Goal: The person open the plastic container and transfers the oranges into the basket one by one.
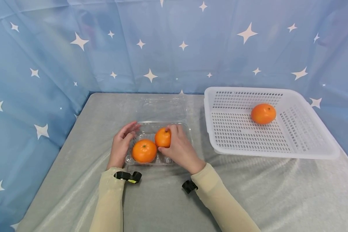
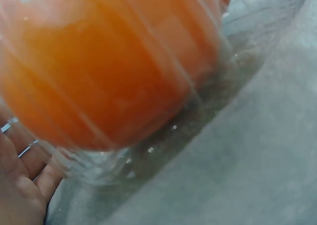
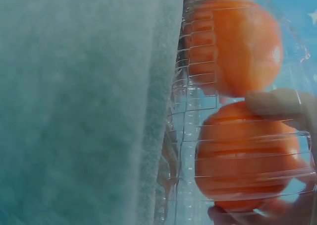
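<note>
A clear plastic clamshell box stands on the table, its see-through lid folded back behind it. One orange with a green stem end sits in the box's left part. My right hand grips a second orange inside the box, just right of and behind the first. In the right wrist view the thumb and fingers show around that gripped orange through the ribbed plastic. My left hand rests at the box's left side, fingers loosely bent along the wall and holding no fruit.
To the right stands a white perforated plastic basket with one orange in it. A grey cloth covers the table. Behind and to the left hangs a blue curtain with white stars.
</note>
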Action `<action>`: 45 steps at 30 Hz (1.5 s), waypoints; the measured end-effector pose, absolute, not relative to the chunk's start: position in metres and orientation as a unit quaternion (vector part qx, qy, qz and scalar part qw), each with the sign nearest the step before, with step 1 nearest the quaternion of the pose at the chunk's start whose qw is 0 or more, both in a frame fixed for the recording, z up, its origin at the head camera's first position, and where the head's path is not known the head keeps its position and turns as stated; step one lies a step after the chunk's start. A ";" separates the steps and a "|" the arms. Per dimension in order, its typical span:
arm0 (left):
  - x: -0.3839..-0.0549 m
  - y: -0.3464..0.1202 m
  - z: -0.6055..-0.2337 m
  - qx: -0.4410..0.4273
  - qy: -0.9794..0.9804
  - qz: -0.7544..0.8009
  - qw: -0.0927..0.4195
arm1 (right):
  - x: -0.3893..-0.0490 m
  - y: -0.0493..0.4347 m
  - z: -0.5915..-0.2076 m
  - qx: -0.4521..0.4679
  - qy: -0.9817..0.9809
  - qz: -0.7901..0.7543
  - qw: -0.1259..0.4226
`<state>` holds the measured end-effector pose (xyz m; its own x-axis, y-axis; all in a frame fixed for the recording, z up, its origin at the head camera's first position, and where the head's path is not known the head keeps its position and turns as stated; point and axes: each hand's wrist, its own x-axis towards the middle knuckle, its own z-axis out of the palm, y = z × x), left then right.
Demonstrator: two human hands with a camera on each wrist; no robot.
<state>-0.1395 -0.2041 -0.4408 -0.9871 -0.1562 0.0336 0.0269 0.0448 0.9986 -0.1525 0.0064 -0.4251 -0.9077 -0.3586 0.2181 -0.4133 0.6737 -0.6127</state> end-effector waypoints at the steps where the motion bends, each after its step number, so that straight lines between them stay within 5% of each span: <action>1: -0.139 -0.204 -0.441 0.044 -0.719 -0.691 0.067 | -0.153 0.007 -0.425 0.209 -0.914 0.346 0.042; 45: -0.142 -0.206 -0.446 0.058 -0.719 -0.690 0.059 | -0.156 0.017 -0.408 0.208 -0.883 0.419 0.024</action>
